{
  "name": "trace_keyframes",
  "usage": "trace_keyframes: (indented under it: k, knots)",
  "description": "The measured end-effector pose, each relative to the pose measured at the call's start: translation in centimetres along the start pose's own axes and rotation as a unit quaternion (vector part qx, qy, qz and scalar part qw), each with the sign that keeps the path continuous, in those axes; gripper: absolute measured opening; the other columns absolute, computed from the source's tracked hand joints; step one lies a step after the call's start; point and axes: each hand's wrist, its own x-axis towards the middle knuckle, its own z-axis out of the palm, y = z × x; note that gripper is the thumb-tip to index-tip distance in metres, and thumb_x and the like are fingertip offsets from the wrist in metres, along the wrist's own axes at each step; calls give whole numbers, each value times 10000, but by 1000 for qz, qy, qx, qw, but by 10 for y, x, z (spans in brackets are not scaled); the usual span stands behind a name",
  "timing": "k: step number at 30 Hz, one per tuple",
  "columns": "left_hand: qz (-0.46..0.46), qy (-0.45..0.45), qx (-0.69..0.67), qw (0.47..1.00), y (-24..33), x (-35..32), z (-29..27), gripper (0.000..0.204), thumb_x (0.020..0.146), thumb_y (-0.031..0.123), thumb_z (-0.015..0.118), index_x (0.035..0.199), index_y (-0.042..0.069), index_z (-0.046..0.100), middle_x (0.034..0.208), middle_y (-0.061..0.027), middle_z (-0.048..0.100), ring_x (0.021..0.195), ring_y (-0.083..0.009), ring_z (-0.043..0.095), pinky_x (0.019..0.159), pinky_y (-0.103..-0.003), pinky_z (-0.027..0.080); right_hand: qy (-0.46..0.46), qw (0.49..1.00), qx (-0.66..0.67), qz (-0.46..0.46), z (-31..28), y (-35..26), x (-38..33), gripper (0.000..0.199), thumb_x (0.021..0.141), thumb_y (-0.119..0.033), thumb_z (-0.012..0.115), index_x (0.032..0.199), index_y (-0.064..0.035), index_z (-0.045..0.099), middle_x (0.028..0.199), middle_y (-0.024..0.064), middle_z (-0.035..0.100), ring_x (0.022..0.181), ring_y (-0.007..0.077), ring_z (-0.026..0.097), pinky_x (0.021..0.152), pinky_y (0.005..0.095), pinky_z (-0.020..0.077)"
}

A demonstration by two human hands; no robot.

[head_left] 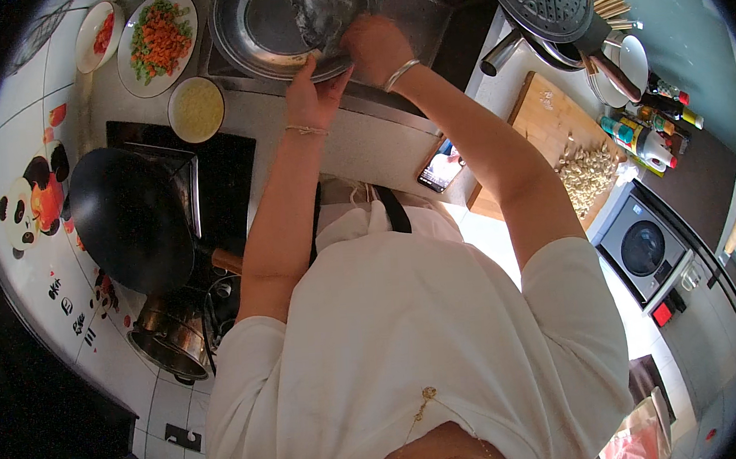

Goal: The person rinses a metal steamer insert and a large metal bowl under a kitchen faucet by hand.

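A round metal basin (245,55) sits at the sink, with a glistening stream of water (308,12) falling into it. At its near rim is my left hand (316,97), thumb and fingers spread apart. A small pale piece seems to show by the thumb tip, too unclear to name. Just right of it, my right hand (375,50) is closed at the basin's right side, its fingertips turned inward and hidden. Whatever it grips, if anything, cannot be seen.
Left are a plate of diced vegetables (159,44), a bowl of pale yellow food (196,110), a dish of red pieces (100,37) and a black wok (133,220). Right are a phone (441,166), a cutting board (534,128) with chopped pale pieces (588,178), and bottles (645,138).
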Motion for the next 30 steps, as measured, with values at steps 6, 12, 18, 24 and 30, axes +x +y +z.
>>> trace_keyframes:
  k: [6, 12, 18, 24, 30]
  knots:
    - [-31, 93, 67, 993, -6, 14, -22, 269, 883, 55, 387, 1127, -57, 399, 1116, -175, 475, 1054, -287, 486, 865, -436, 491, -17, 965, 258, 48, 9, -23, -7, 177, 736, -104, 546, 884, -89, 640, 873, 136, 615, 797, 303, 598, 710, 382, 483]
    - [11, 92, 62, 994, -9, -6, 2, 292, 835, -17, 372, 1118, -90, 373, 1121, -209, 445, 1006, -342, 502, 823, -464, 502, -41, 981, 180, 58, 12, 11, -7, 201, 736, -85, 558, 921, -82, 637, 902, 154, 618, 840, 323, 595, 735, 393, 481]
    - [-14, 85, 25, 996, -12, -7, -7, 315, 844, -17, 375, 1147, -100, 347, 1166, -222, 403, 1033, -344, 483, 855, -455, 496, -63, 986, 152, -5, 2, 8, -10, 237, 730, -67, 554, 948, -96, 643, 959, 159, 611, 898, 312, 588, 782, 386, 472]
    - [-24, 115, 57, 991, -12, -7, -1, 300, 857, -7, 380, 1140, -99, 343, 1167, -216, 397, 1054, -339, 471, 865, -454, 494, 7, 963, 265, 51, 24, -7, -15, 183, 673, -152, 595, 845, -106, 640, 874, 136, 607, 838, 315, 578, 728, 367, 467]
    - [-4, 102, 85, 991, -7, -8, 9, 295, 858, -4, 378, 1122, -128, 335, 1148, -232, 399, 1020, -328, 493, 839, -446, 520, -58, 990, 123, 24, -15, 8, -8, 210, 723, -98, 559, 911, -121, 647, 949, 145, 608, 863, 317, 585, 750, 391, 473]
